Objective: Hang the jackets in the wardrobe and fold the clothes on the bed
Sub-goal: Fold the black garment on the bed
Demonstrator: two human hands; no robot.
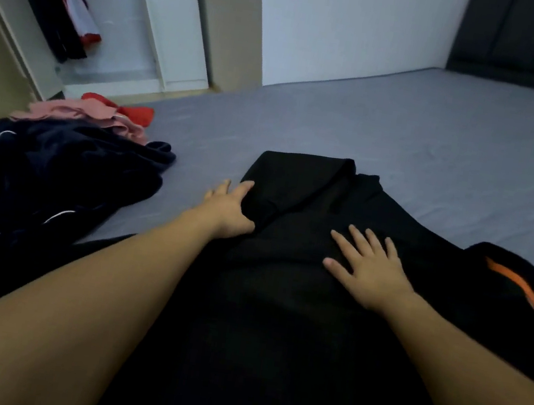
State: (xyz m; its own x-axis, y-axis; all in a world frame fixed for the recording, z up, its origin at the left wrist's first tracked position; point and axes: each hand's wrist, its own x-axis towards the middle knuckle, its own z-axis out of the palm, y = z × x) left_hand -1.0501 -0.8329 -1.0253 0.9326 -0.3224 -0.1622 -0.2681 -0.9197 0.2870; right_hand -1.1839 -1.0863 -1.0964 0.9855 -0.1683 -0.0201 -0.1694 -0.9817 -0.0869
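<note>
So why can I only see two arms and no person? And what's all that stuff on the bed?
The camera sits on the person's head and looks down, so you see only their arms, as if through their eyes. There is just this one picture, and no machine at all.

The left hand grips a folded edge of a black garment spread on the grey bed. The right hand lies flat on that garment with fingers spread, pressing it down. To the right is another dark piece with an orange stripe.

On the left lies a heap: dark navy clothes with white piping, something pink and something red.

Behind them, the open wardrobe already has a dark jacket and a red and white one hanging inside.
</note>
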